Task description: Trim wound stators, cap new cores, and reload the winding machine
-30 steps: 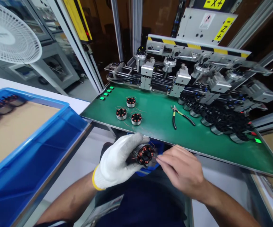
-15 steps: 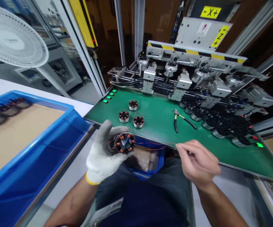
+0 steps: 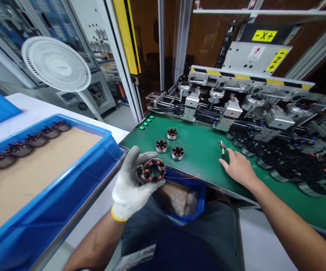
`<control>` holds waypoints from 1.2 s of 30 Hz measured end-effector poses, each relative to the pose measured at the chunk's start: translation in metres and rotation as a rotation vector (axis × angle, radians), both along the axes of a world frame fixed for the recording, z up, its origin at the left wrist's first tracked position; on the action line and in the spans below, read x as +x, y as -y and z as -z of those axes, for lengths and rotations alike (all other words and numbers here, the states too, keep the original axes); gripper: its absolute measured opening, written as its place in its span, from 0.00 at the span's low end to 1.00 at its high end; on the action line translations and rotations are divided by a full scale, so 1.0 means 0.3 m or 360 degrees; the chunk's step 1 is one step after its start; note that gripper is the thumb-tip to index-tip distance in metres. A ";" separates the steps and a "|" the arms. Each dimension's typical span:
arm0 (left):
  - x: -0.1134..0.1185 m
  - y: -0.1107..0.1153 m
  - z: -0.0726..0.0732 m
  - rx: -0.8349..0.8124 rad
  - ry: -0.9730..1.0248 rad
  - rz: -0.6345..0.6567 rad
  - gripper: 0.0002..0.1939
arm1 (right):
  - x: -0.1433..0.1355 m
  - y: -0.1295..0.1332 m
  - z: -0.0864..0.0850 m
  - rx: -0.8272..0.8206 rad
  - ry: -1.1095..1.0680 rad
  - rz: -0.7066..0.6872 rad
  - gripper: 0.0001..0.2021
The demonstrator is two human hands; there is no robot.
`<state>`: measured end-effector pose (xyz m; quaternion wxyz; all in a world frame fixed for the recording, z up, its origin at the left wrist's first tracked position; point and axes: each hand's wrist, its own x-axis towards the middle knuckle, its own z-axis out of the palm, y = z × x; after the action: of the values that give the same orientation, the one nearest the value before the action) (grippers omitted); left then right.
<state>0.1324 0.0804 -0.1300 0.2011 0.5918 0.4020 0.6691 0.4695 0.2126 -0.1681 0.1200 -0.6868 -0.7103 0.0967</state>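
My gloved left hand is closed around a motor stator with copper windings, held in front of the bench's near edge. Loose copper wires trail from it to the right. On the green bench, my bare right hand lies over the wire cutters, thumb and fingers around the handles. The cutters' jaws point away from me; part of the grips is hidden under the hand. Between my hands and further back, three more stators stand on the bench, with thin wire ends sticking out.
At left is a blue tray with a row of stators along its far side. A blue bin sits below the bench edge. Behind the bench stands a winding machine, with many stators lined up at right. A white fan stands beyond.
My right hand has let go of the wire ends and moved forward and right onto the wire cutters. My left hand still holds the stator. The view has shifted.
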 end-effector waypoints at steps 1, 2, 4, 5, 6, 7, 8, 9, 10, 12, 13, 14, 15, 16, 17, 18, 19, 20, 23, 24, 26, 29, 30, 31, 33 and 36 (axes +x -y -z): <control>-0.006 0.003 0.001 -0.0010 -0.0021 -0.0024 0.52 | 0.007 0.007 -0.011 0.0002 -0.0052 -0.0038 0.30; -0.011 0.005 0.002 -0.0015 -0.0037 -0.0038 0.52 | 0.018 0.014 -0.023 0.0003 -0.0115 -0.0065 0.29; -0.019 0.010 0.006 -0.0021 -0.0046 -0.0045 0.53 | 0.043 0.041 -0.046 -0.0014 -0.0274 -0.0091 0.27; -0.022 0.012 0.009 -0.0031 -0.0038 -0.0042 0.53 | 0.054 0.066 -0.056 -0.0032 -0.0347 -0.0099 0.26; -0.025 0.014 0.011 -0.0046 -0.0025 -0.0038 0.52 | 0.061 0.104 -0.063 -0.0057 -0.0463 -0.0111 0.26; -0.027 0.016 0.014 -0.0064 -0.0019 -0.0031 0.51 | 0.061 0.154 -0.068 -0.0103 -0.0647 -0.0142 0.26; -0.028 0.018 0.015 -0.0089 -0.0022 -0.0022 0.51 | 0.053 0.218 -0.068 -0.0171 -0.0898 -0.0192 0.26; -0.027 0.019 0.017 -0.0107 -0.0033 -0.0010 0.50 | 0.037 0.293 -0.065 -0.0256 -0.1209 -0.0248 0.26; -0.026 0.020 0.017 -0.0119 -0.0047 0.0002 0.49 | 0.012 0.374 -0.058 -0.0387 -0.1567 -0.0330 0.27; -0.019 0.023 0.017 -0.0129 -0.0070 0.0013 0.49 | -0.055 0.536 -0.042 -0.0654 -0.2034 -0.0421 0.28; -0.013 0.024 0.016 -0.0136 -0.0075 0.0018 0.50 | -0.094 0.605 -0.034 -0.0765 -0.2151 -0.0463 0.29; -0.006 0.026 0.014 -0.0148 -0.0075 0.0025 0.50 | -0.131 0.661 -0.028 -0.0842 -0.2219 -0.0500 0.27; 0.001 0.029 0.013 -0.0162 -0.0080 0.0028 0.51 | -0.166 0.700 -0.024 -0.0903 -0.2265 -0.0548 0.26; 0.008 0.032 0.011 -0.0180 -0.0089 0.0032 0.51 | -0.194 0.724 -0.022 -0.0930 -0.2301 -0.0606 0.25; 0.015 0.034 0.010 -0.0204 -0.0101 0.0037 0.51 | -0.215 0.735 -0.020 -0.0928 -0.2334 -0.0675 0.24; 0.021 0.037 0.009 -0.0220 -0.0111 0.0039 0.51 | -0.228 0.735 -0.020 -0.0899 -0.2361 -0.0753 0.26; 0.027 0.039 0.008 -0.0221 -0.0128 0.0043 0.51 | -0.234 0.728 -0.020 -0.0857 -0.2373 -0.0823 0.28; 0.031 0.040 0.006 -0.0202 -0.0147 0.0057 0.50 | -0.235 0.718 -0.019 -0.0809 -0.2368 -0.0878 0.31; 0.037 0.042 0.003 -0.0154 -0.0130 0.0140 0.50 | -0.223 0.693 -0.021 -0.0702 -0.2324 -0.0947 0.37; 0.037 0.042 0.002 -0.0157 -0.0103 0.0167 0.51 | -0.220 0.688 -0.023 -0.0687 -0.2320 -0.0948 0.38; 0.036 0.043 -0.001 -0.0172 -0.0053 0.0207 0.51 | -0.222 0.682 -0.028 -0.0669 -0.2321 -0.0940 0.39; 0.034 0.045 -0.003 -0.0143 -0.0069 0.0221 0.52 | -0.239 0.680 -0.037 -0.0695 -0.2300 -0.0843 0.35; 0.034 0.045 -0.004 -0.0150 -0.0080 0.0217 0.53 | -0.246 0.680 -0.038 -0.0702 -0.2293 -0.0804 0.32; 0.034 0.045 -0.003 -0.0174 -0.0090 0.0209 0.52 | -0.251 0.680 -0.038 -0.0704 -0.2277 -0.0774 0.29; 0.032 0.042 -0.001 -0.0196 -0.0114 0.0183 0.52 | -0.247 0.676 -0.041 -0.0707 -0.2209 -0.0759 0.23; 0.020 0.025 0.003 -0.0207 -0.0109 0.0229 0.52 | -0.196 0.646 -0.068 -0.0584 -0.2020 -0.0693 0.23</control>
<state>0.1385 0.0729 -0.1309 0.2729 0.6274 0.4076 0.6048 0.4107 0.0189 -0.1476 0.3719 -0.3485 -0.5966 0.6200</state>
